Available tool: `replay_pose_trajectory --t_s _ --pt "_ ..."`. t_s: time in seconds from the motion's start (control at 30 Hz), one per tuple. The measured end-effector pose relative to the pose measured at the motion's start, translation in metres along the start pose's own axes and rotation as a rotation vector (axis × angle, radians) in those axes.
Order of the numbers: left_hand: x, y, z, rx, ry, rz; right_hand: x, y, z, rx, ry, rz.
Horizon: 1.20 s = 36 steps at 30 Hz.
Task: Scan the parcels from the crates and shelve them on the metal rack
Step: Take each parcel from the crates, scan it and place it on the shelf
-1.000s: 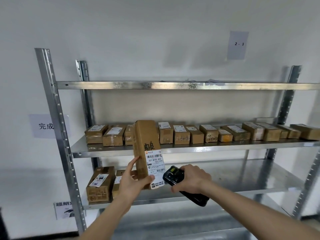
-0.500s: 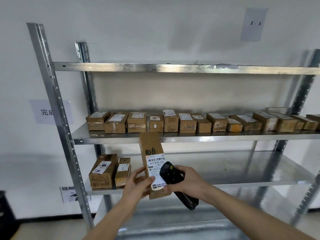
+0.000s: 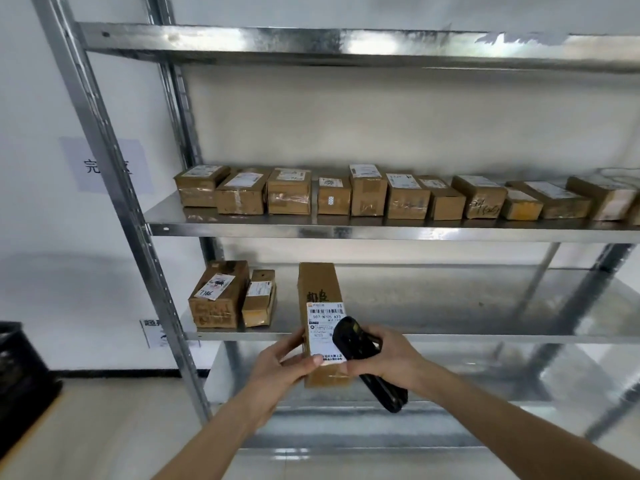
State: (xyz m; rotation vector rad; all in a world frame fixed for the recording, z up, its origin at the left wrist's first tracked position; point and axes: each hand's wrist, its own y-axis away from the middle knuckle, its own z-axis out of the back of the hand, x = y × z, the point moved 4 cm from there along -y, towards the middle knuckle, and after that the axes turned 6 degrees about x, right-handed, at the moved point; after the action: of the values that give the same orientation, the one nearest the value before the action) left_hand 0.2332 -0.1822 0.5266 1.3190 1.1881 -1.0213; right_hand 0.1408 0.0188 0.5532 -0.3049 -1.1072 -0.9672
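A long brown cardboard parcel (image 3: 319, 289) with a white barcode label stands upright in front of the lower shelf of the metal rack (image 3: 381, 233). My left hand (image 3: 280, 365) grips its lower left side, thumb on the label. My right hand (image 3: 384, 355) holds a black handheld scanner (image 3: 360, 348) right against the label's lower right part. Two parcels (image 3: 221, 294) sit at the left end of the lower shelf. A row of several brown parcels (image 3: 408, 195) fills the middle shelf.
A black crate (image 3: 20, 372) stands on the floor at the far left. White paper signs hang on the wall left of the rack post (image 3: 114, 188). The lower shelf right of the held parcel is bare metal, as is the bottom shelf.
The parcel and scanner have come down from the middle shelf's height to the lower shelf's height. The view has moved closer to the rack. The scanner now lies against the label.
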Motion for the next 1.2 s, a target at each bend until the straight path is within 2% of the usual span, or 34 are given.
replay_pose_trajectory --t_s 0.23,0.43,0.83,1.0,1.2 --pt "0.029 -0.046 0.043 -0.022 -0.076 -0.001 -0.025 -0.066 -0.023 0.021 0.033 -0.015" --pt "0.072 -0.111 0.101 0.031 -0.090 0.088 -0.047 -0.151 -0.046 0.047 0.046 -0.057" --pt "0.169 -0.237 0.184 -0.042 -0.068 0.127 -0.131 -0.308 -0.101 0.023 0.096 -0.076" --pt "0.180 -0.265 0.195 -0.155 -0.062 0.109 -0.139 -0.351 -0.101 0.005 0.076 -0.025" --pt "0.186 -0.294 0.210 -0.402 -0.050 0.085 -0.135 -0.391 -0.092 -0.015 0.110 -0.004"
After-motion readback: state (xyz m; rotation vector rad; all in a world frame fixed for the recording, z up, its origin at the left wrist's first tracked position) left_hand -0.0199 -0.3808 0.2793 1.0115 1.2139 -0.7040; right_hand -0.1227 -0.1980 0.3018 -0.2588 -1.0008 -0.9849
